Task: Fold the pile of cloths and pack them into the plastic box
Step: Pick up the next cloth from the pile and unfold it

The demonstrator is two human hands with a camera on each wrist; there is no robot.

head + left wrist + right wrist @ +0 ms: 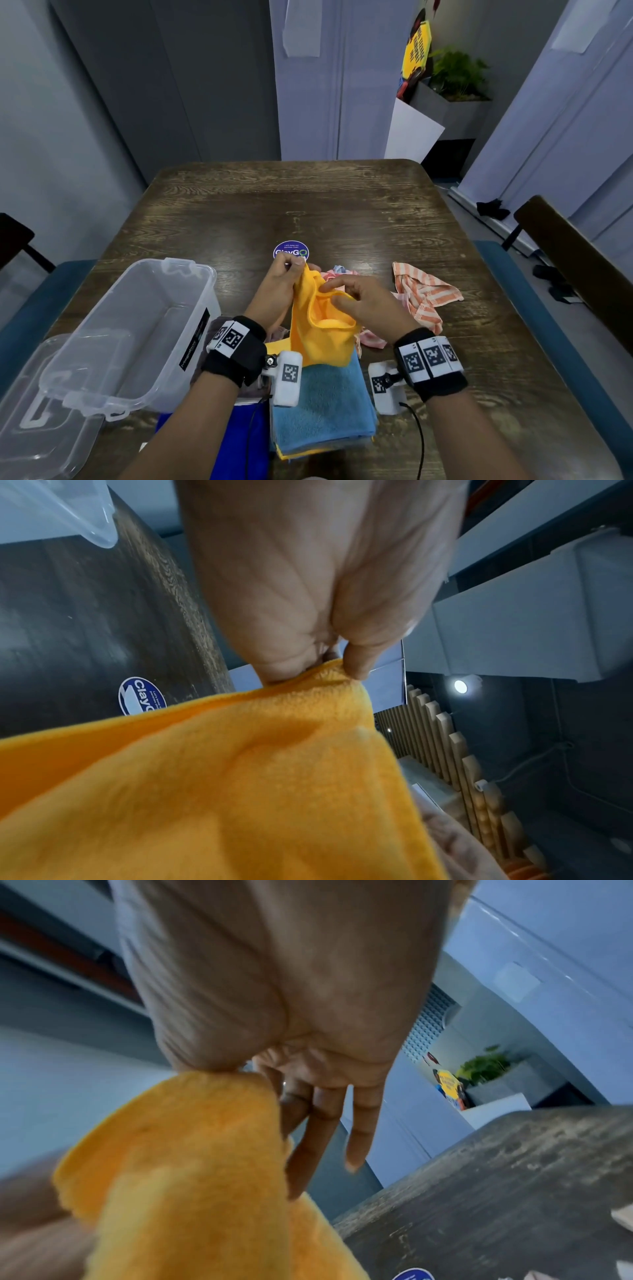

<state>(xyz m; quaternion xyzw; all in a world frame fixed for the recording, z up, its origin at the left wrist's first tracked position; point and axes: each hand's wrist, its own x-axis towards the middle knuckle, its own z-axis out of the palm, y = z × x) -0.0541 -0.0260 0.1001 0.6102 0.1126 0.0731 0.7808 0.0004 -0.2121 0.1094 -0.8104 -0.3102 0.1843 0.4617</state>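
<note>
An orange-yellow cloth (323,325) hangs above the table's middle, held up by both hands. My left hand (282,277) pinches its top corner between thumb and fingers (356,664). My right hand (356,301) pinches the cloth's (192,1164) edge a little lower with thumb and index finger; its other fingers (359,1129) stretch out. A stack of folded cloths, a light blue one (322,407) on top, lies near the front edge under the hanging cloth. The clear plastic box (137,329) stands empty at the left.
The box's clear lid (44,421) lies at the front left. Unfolded cloths lie right of the hands: an orange-striped one (423,291) and pink ones (337,272). A dark blue cloth (236,445) lies by the stack. A round blue sticker (291,251) marks the wooden table (308,205).
</note>
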